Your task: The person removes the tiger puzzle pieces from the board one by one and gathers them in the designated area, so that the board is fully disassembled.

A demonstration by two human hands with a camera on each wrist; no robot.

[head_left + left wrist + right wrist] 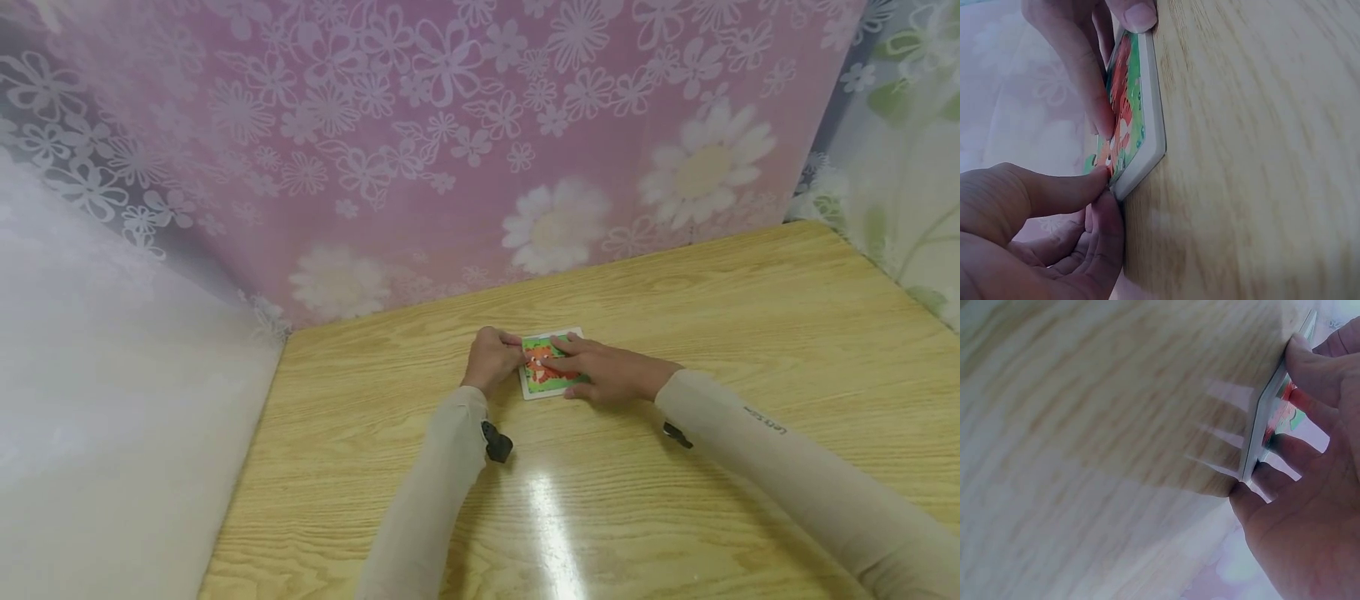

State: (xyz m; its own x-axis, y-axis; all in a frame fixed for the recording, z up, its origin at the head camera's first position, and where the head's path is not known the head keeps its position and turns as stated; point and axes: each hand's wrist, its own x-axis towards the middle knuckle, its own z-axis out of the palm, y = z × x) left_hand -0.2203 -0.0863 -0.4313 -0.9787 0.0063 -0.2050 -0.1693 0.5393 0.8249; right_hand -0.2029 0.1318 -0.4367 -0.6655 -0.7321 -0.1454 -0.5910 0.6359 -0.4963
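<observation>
A small square jigsaw puzzle [552,385] with an orange striped animal on green, set in a white frame, lies flat on the table. My left hand [492,360] is at its left edge, thumb and forefinger pinching a puzzle piece [1090,163] whose green rounded tab shows in the left wrist view; the fingertips cover most of it. From the right, my right hand [617,371] rests on the puzzle with its fingers spread over the picture. Its thumb [1300,353] lies at the frame's near edge, and the little finger touches a corner.
The wood-grain table [360,467] stretches around the puzzle, with a bright light reflection in front. A pink flowered cloth [450,208] hangs behind the table's back edge, and pale cloths hang at both sides. Each wrist carries a small black camera [497,442].
</observation>
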